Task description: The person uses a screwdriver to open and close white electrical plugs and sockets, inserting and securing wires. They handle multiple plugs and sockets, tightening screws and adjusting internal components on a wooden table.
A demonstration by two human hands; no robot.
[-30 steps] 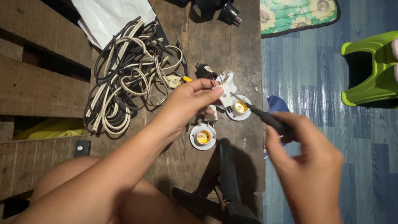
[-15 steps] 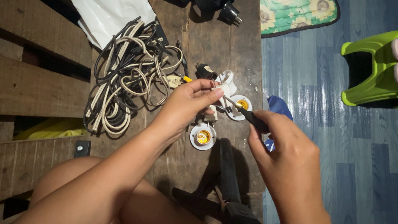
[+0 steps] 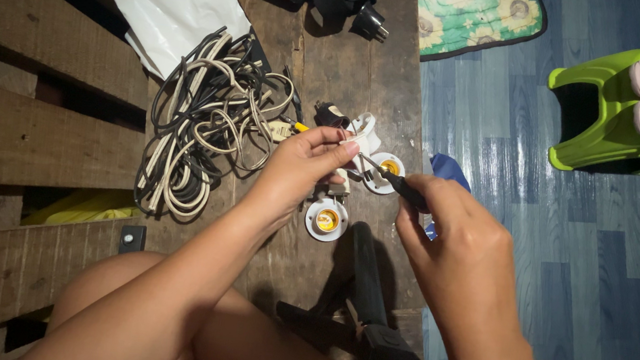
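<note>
Nearest, a black tripod-like stand (image 3: 369, 308) rests by the person's bare knees at the near edge of the dark wooden worktop (image 3: 334, 68). Just beyond it the right hand (image 3: 454, 249) is closed around the black handle of a slim screwdriver (image 3: 393, 179), its metal tip aimed left into a small white plastic fitting (image 3: 363, 138). The left hand (image 3: 301, 165) pinches that fitting between fingertips, holding it just above the worktop. Directly below lie two round white lamp sockets with brass centres, one nearer (image 3: 326, 220) and one partly hidden behind the screwdriver (image 3: 388, 169); both lie loose and bare. Judging by this, the fitting is mid-way through being screwed, and the sockets look untouched. To the left sprawls a tangled bundle of cream and black cable (image 3: 205, 121), unconnected. Farther off lie a white plastic bag (image 3: 178, 8) and a black plug (image 3: 370, 22).
</note>
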